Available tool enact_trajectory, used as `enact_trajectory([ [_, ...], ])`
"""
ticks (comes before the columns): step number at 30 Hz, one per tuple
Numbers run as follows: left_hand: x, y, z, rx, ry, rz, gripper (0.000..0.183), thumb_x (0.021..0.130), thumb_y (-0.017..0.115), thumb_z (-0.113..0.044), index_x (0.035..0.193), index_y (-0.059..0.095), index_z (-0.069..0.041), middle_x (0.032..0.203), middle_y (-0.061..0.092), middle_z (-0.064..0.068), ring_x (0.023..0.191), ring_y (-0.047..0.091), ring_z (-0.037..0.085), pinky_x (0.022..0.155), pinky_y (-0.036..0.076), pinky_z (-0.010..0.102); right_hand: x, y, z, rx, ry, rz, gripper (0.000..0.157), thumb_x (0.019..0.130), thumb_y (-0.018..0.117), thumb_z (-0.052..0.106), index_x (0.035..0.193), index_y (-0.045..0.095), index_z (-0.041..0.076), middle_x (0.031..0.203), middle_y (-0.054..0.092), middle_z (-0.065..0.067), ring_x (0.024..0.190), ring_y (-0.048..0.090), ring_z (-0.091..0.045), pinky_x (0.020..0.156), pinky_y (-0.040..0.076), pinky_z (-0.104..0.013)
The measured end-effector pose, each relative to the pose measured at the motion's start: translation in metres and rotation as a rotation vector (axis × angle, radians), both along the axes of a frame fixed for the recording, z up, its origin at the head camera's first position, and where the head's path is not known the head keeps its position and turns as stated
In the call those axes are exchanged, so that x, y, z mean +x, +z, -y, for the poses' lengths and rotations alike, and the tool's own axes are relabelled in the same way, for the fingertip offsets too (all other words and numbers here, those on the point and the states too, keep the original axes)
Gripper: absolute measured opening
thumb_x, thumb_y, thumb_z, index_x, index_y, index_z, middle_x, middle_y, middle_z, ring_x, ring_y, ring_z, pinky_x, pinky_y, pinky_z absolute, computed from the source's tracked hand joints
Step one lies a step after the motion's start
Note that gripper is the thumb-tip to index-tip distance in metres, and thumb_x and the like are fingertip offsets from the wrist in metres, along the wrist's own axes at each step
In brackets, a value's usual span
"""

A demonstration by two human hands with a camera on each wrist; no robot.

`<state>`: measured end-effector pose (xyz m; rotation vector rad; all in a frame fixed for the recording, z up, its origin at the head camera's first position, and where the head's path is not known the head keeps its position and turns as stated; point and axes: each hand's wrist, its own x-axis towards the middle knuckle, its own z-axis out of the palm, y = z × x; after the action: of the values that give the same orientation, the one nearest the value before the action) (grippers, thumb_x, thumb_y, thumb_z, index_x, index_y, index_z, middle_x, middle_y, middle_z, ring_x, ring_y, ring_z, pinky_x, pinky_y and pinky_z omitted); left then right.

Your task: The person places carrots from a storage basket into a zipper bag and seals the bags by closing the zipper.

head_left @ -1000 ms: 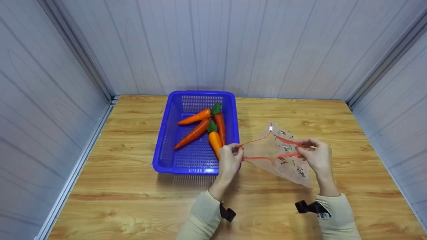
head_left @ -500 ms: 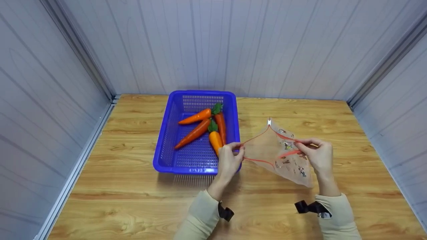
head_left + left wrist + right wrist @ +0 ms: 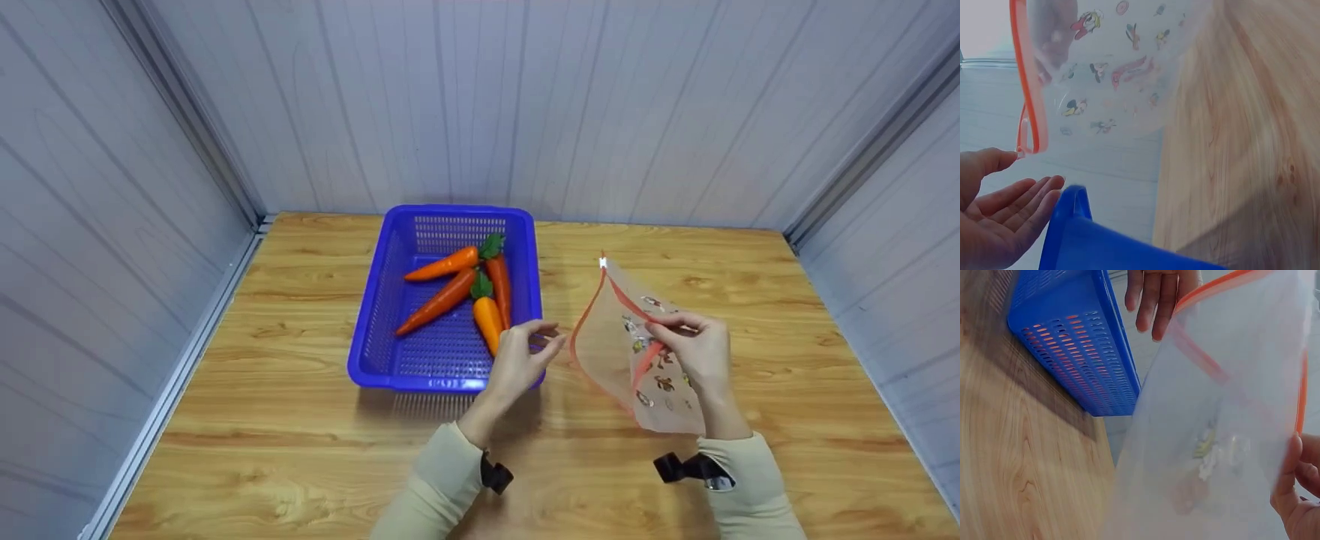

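A clear zipper bag [image 3: 604,352] with a red-orange zip edge, small cartoon prints and a white slider [image 3: 603,263] hangs with its mouth spread. My right hand [image 3: 697,349] pinches its right edge between thumb and fingers. Just left of the bag's other edge, my left hand [image 3: 521,356] has let its fingers part and holds nothing; in the left wrist view the thumb and fingers stand apart beside the zip. That hand overlaps the right rim of a blue plastic basket [image 3: 367,315]. Several carrots lie inside it, among them a bright orange carrot [image 3: 487,322] with a green top.
The basket stands on a wood-grain table [image 3: 300,450]. Pale panel walls [image 3: 480,105] close off the back and both sides. A black wrist strap [image 3: 495,474] with a camera sits on the left sleeve, and a similar one [image 3: 679,469] on the right.
My left hand has released the bag's left edge, which has sprung rightward into a curve. My right hand has shifted slightly left, still pinching the bag.
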<state>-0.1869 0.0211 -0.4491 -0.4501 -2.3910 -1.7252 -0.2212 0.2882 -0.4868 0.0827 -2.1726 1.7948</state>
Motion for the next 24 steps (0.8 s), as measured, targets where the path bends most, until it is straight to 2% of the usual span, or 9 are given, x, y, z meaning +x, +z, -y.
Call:
enact_trajectory([
  [1,-0.001,0.001,0.003,-0.007,0.000,0.001,0.024,0.083,0.062,-0.014,0.100,0.064,0.003,0.087,0.066,0.009,0.074,0.063,0.015,0.066,0.050,0.020,-0.003,-0.004,-0.003,0.010,-0.011,0.007,0.015,0.071,0.074,0.010,0.082,0.070,0.001,0.072,0.065,-0.010,0.051,0.059,-0.013,0.040,0.046,-0.020],
  [7,-0.009,0.008,0.023,-0.044,0.025,-0.005,0.022,0.083,0.062,-0.010,0.098,0.062,0.005,0.088,0.064,0.013,0.075,0.062,0.021,0.069,0.051,0.033,0.000,0.002,0.001,-0.016,0.006,0.008,0.015,0.070,0.074,0.008,0.081,0.070,-0.001,0.073,0.065,-0.014,0.052,0.059,-0.013,0.041,0.046,-0.020],
  [8,-0.011,0.009,0.026,-0.053,0.033,-0.002,0.022,0.082,0.062,-0.010,0.098,0.062,0.006,0.088,0.064,0.013,0.075,0.062,0.022,0.069,0.051,0.033,-0.003,-0.005,-0.001,0.019,-0.023,0.004,0.017,0.069,0.076,0.011,0.081,0.070,0.000,0.073,0.065,-0.012,0.052,0.059,-0.013,0.041,0.046,-0.020],
  [12,-0.019,0.016,0.040,-0.085,0.048,0.014,0.023,0.083,0.062,-0.011,0.099,0.061,0.005,0.089,0.064,0.012,0.074,0.061,0.021,0.064,0.051,0.028,-0.003,-0.007,0.000,0.065,-0.070,0.011,0.019,0.068,0.077,0.017,0.079,0.070,0.003,0.073,0.065,-0.010,0.052,0.059,-0.014,0.042,0.047,-0.021],
  [15,-0.026,0.022,0.049,-0.109,0.049,0.030,0.024,0.083,0.061,-0.012,0.101,0.061,0.004,0.089,0.063,0.011,0.073,0.061,0.020,0.062,0.049,0.023,-0.001,-0.003,0.002,0.052,-0.056,0.027,0.019,0.068,0.076,0.016,0.080,0.070,0.003,0.073,0.065,-0.009,0.053,0.059,-0.013,0.042,0.046,-0.020],
  [20,-0.038,0.034,0.061,-0.166,0.062,0.052,0.026,0.083,0.061,-0.012,0.103,0.060,0.005,0.091,0.062,0.012,0.076,0.060,0.020,0.067,0.049,0.025,0.010,0.019,0.010,-0.030,0.016,0.046,0.013,0.069,0.075,0.006,0.080,0.071,0.001,0.074,0.065,-0.011,0.054,0.059,-0.012,0.043,0.045,-0.018],
  [22,-0.042,0.040,0.065,-0.191,0.069,0.061,0.027,0.083,0.062,-0.013,0.104,0.059,0.004,0.091,0.062,0.012,0.076,0.060,0.019,0.068,0.049,0.026,0.011,0.022,0.011,-0.030,0.008,0.062,0.012,0.069,0.075,0.007,0.079,0.071,0.002,0.074,0.065,-0.011,0.055,0.059,-0.012,0.043,0.046,-0.018],
  [24,-0.047,0.046,0.068,-0.207,0.072,0.070,0.028,0.083,0.062,-0.013,0.105,0.059,0.004,0.090,0.062,0.013,0.077,0.061,0.020,0.069,0.049,0.027,0.008,0.017,0.008,0.006,-0.012,0.070,0.014,0.069,0.076,0.010,0.079,0.071,0.002,0.074,0.065,-0.010,0.056,0.060,-0.012,0.044,0.047,-0.019],
])
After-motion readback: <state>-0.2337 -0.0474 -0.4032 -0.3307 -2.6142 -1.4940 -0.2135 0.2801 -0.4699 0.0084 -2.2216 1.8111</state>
